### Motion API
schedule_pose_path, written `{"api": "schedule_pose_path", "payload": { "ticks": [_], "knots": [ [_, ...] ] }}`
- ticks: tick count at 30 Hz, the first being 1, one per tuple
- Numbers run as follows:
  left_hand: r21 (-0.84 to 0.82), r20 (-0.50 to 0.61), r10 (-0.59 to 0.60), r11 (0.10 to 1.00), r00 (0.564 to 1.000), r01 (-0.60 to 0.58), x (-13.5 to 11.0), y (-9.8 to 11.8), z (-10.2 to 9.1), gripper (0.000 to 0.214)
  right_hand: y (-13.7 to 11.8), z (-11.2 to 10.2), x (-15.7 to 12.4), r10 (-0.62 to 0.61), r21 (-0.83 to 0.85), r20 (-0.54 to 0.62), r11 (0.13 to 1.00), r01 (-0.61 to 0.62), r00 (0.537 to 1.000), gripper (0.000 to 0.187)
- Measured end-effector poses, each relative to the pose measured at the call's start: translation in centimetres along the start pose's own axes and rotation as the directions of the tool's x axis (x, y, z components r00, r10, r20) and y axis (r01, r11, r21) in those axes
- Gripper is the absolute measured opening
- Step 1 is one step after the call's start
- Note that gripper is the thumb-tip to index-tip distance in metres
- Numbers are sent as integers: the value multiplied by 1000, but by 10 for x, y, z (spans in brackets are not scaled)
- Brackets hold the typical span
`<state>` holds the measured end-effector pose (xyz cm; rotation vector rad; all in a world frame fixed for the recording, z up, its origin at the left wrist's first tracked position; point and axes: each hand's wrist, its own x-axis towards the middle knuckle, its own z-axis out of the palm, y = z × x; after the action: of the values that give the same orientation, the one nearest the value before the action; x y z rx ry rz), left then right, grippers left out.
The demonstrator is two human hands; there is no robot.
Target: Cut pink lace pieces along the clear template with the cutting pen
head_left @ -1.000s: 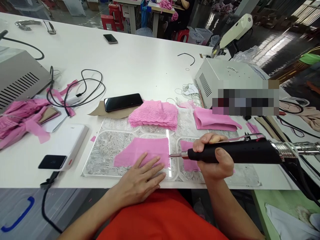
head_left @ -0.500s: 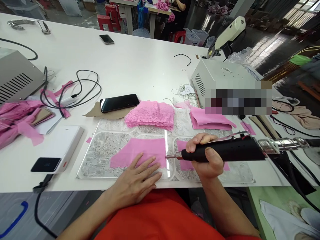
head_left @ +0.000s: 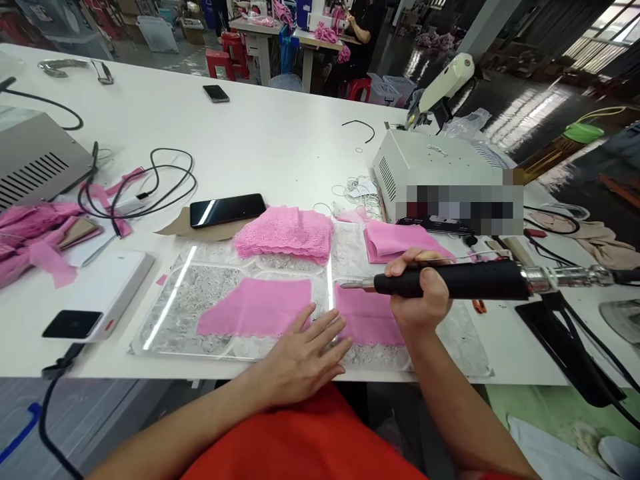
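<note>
My right hand [head_left: 423, 297] is closed around a black corded hand tool [head_left: 480, 280] with a slim metal tip pointing left. That tip is at the upper left corner of a flat pink cloth piece [head_left: 367, 320]; whether it touches cannot be made out. My left hand [head_left: 307, 353] lies palm down with fingers spread, holding nothing. It rests between that piece and another flat pink cloth piece [head_left: 260, 307] on the left, fingertips near both. Both pieces lie on a clear, grey-patterned mat [head_left: 180, 320]. Behind them sit a lacy pink fabric stack [head_left: 287, 233] and folded pink cloth [head_left: 395, 239].
A black phone [head_left: 227, 210] lies on brown paper behind the mat. At left are a white power bank [head_left: 117, 287], looped black cables [head_left: 160, 193] and pink scraps. Grey metal boxes [head_left: 410, 150] stand on both sides. A person [head_left: 367, 33] sits at a far table.
The tool tip has moved from the left piece's right edge to the right piece's upper left corner. My left hand has slid rightward off the left piece. The view has shifted slightly.
</note>
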<state>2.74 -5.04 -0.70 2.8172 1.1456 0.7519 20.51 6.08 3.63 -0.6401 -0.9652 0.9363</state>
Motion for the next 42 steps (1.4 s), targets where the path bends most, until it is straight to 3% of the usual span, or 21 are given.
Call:
{"api": "schedule_pose_path", "payload": {
  "ticks": [11,42],
  "knots": [
    [138,21,-132,982,991,128,18,-2,15,44,5,-1,3,-16,21,-3,1000,16,1000,11],
    [136,39,-139,982,989,133,18,0,14,44,8,4,1,26,19,61,999,-27,998,11]
  ]
}}
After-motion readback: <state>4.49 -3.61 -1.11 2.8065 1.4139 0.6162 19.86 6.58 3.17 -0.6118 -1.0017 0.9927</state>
